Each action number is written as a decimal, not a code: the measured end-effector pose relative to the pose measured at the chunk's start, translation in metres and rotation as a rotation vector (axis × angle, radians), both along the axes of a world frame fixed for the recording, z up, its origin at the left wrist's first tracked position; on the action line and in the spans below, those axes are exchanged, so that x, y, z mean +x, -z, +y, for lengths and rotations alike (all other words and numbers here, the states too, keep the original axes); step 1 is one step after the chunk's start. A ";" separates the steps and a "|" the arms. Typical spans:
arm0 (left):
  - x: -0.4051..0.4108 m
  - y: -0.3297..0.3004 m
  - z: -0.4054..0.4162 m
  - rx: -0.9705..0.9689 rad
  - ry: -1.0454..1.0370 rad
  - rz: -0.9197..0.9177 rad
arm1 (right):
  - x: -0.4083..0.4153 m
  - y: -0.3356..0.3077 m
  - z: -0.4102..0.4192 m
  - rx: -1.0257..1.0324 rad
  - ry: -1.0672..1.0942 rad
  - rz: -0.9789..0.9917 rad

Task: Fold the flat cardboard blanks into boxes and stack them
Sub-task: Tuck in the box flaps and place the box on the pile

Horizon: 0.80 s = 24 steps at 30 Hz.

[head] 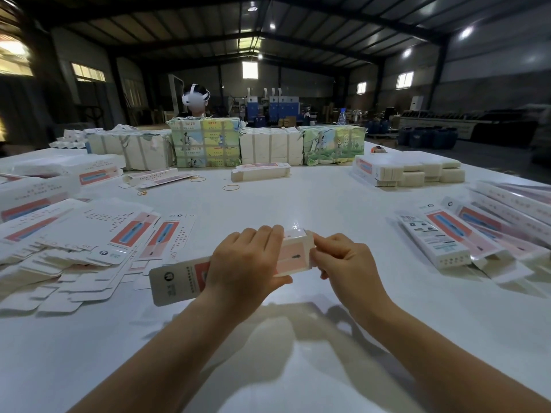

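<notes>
Fingers (269,234) of both hands curl round a box (179,278), its print unreadable.

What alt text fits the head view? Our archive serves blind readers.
Two bare hands hold a long cardboard box above a white table: the left hand grips its middle, the right hand pinches the end flap. Flat blanks lie left, folded boxes right, wrapped bundles behind.

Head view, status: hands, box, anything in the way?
Left hand grips box mid-body. Right hand pinches its end flap. Nothing in the way.
</notes>
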State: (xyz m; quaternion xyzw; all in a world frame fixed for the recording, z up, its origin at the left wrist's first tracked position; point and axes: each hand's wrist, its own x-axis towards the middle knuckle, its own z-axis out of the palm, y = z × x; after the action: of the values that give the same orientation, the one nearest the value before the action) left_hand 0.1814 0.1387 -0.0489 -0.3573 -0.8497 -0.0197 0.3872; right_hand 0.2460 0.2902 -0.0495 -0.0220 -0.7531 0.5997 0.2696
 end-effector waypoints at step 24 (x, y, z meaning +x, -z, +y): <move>0.014 0.006 0.017 0.004 -0.113 0.018 | 0.000 0.010 -0.004 0.813 0.503 0.340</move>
State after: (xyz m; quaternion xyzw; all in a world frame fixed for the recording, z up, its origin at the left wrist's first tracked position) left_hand 0.1955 0.1558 -0.0553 -0.3083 -0.8650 0.0037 0.3958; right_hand 0.2461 0.2864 -0.0592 0.0018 -0.8426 0.1694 0.5112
